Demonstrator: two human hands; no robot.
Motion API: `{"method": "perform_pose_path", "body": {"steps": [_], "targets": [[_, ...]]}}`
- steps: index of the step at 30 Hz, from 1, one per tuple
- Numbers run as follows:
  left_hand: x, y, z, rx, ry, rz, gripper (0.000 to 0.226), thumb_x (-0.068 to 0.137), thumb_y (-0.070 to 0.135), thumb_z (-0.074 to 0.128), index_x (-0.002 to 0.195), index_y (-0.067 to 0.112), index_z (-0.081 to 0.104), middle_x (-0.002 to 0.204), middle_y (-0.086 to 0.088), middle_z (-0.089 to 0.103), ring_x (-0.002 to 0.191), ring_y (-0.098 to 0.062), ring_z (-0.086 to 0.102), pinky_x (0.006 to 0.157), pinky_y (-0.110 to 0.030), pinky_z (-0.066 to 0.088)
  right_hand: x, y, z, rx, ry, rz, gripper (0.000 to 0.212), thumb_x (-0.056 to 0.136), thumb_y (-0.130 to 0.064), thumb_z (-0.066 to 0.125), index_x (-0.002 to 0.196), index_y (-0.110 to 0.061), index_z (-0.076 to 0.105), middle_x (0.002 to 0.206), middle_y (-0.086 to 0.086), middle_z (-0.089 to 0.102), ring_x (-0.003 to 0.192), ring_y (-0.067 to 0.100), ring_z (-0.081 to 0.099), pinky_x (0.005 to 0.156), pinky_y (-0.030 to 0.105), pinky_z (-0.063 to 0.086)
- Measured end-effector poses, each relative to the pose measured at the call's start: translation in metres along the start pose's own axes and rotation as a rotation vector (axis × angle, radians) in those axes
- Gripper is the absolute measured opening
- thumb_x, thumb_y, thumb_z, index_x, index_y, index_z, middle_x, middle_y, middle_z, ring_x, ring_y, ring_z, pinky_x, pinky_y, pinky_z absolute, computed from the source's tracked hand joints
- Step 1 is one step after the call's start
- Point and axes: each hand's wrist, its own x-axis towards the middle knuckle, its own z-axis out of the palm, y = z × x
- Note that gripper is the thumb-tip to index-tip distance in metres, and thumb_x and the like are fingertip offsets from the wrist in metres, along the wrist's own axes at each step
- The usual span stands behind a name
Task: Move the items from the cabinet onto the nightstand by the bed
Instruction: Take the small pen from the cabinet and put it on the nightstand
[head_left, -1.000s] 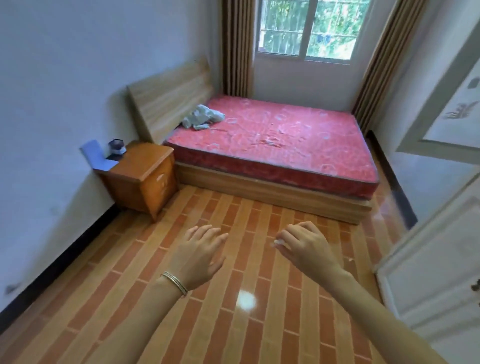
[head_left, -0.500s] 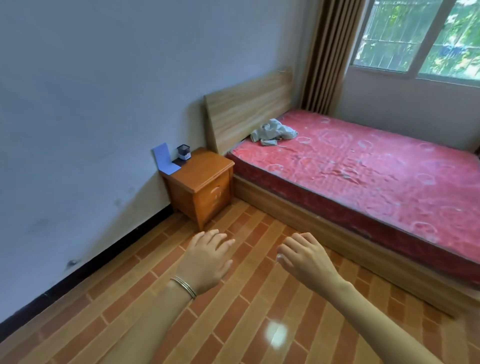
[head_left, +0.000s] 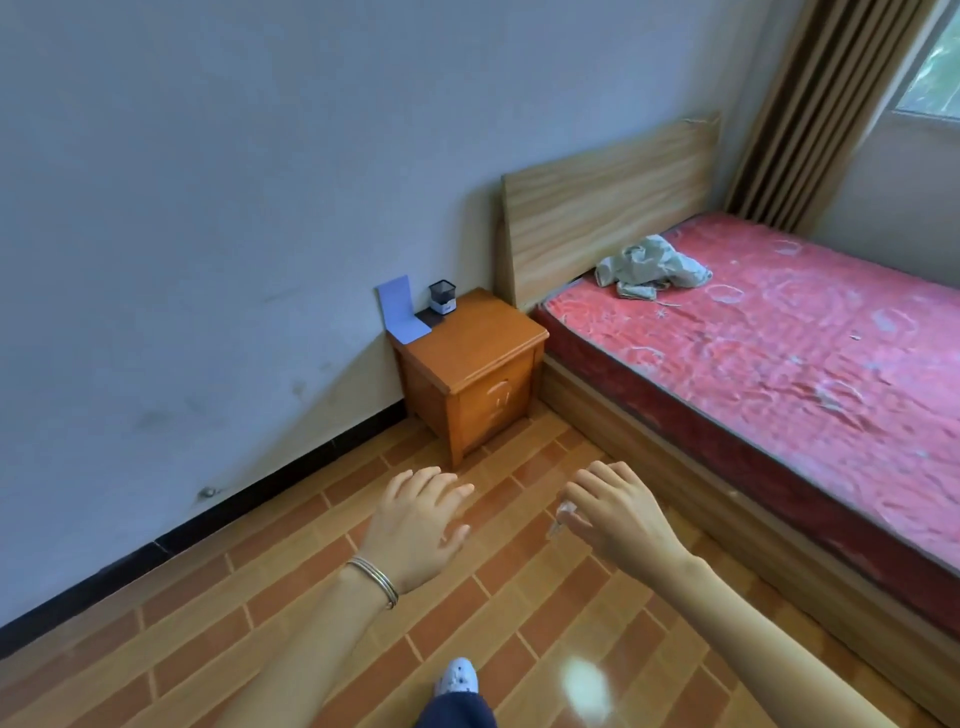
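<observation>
A pale wall fills the left and top of the view, and a floor of brown and orange brick-pattern tiles spreads below it. The bed, covered in red patterned fabric, runs along the right side. Its light wooden headboard stands against the wall, and a brown striped curtain hangs in the corner beyond.

The nightstand, an orange-brown wooden cabinet, stands just beside the head of the bed with its back to the wall.

Both bare forearms reach forward over the floor, short of the nightstand. The left hand is palm down, its grip spread and relaxed, holding nothing. The right hand has its fingers curled, and its grip pinches a small clear item between thumb and forefinger. The item is too small and blurred to name.

A crumpled pale cloth lies on the bed near the headboard. At the back of the nightstand top, a blue card leans against the wall. A small dark mesh cup stands upright just beside it. A light shoe shows at the bottom edge. Thin metal bangles circle the left wrist.
</observation>
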Motion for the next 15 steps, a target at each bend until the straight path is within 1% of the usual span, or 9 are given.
{"method": "perform_pose_path", "body": {"steps": [2, 5, 7, 11, 15], "targets": [[0.030, -0.025, 0.007, -0.015, 0.029, -0.015, 0.046, 0.080, 0.046, 0.040, 0.109, 0.024, 0.068, 0.107, 0.002, 0.068, 0.103, -0.019, 0.061, 0.088, -0.039, 0.049, 0.029, 0.018, 0.015, 0.005, 0.004, 0.007, 0.013, 0.079, -0.026, 0.071, 0.081, -0.021, 0.059, 0.081, -0.007, 0.061, 0.077, 0.015, 0.056, 0.070, 0.027, 0.044], [0.084, -0.067, 0.007, -0.017, 0.050, -0.032, 0.047, 0.080, 0.046, 0.040, 0.109, 0.024, 0.069, 0.106, 0.003, 0.068, 0.102, -0.018, 0.062, 0.087, -0.038, 0.049, 0.084, 0.051, 0.034, -0.007, 0.008, 0.010, 0.009, 0.084, -0.030, 0.060, 0.079, -0.022, 0.058, 0.080, -0.008, 0.059, 0.076, 0.015, 0.054, 0.072, 0.024, 0.035], [0.121, -0.095, 0.004, -0.025, 0.071, -0.036, 0.047, 0.080, 0.046, 0.039, 0.110, 0.024, 0.068, 0.107, 0.003, 0.068, 0.103, -0.019, 0.062, 0.087, -0.038, 0.050, 0.126, 0.074, 0.044, -0.028, 0.015, 0.013, 0.012, 0.084, -0.032, 0.056, 0.079, -0.022, 0.059, 0.079, -0.008, 0.059, 0.075, 0.015, 0.054, 0.072, 0.024, 0.033], [0.186, -0.149, 0.004, -0.048, 0.095, -0.033, 0.048, 0.081, 0.044, 0.040, 0.111, 0.020, 0.068, 0.109, 0.000, 0.067, 0.103, -0.022, 0.061, 0.087, -0.040, 0.049, 0.208, 0.110, 0.060, -0.026, 0.058, 0.057, 0.016, 0.086, -0.033, 0.052, 0.079, -0.021, 0.060, 0.077, -0.009, 0.060, 0.074, 0.015, 0.054, 0.072, 0.025, 0.035], [0.222, -0.182, 0.018, -0.069, 0.083, -0.045, 0.048, 0.081, 0.044, 0.039, 0.111, 0.020, 0.068, 0.108, 0.000, 0.068, 0.102, -0.021, 0.062, 0.086, -0.040, 0.050, 0.261, 0.132, 0.083, -0.006, 0.035, 0.065, 0.019, 0.085, -0.033, 0.050, 0.080, -0.020, 0.062, 0.078, -0.008, 0.062, 0.075, 0.016, 0.056, 0.069, 0.030, 0.044]]}}
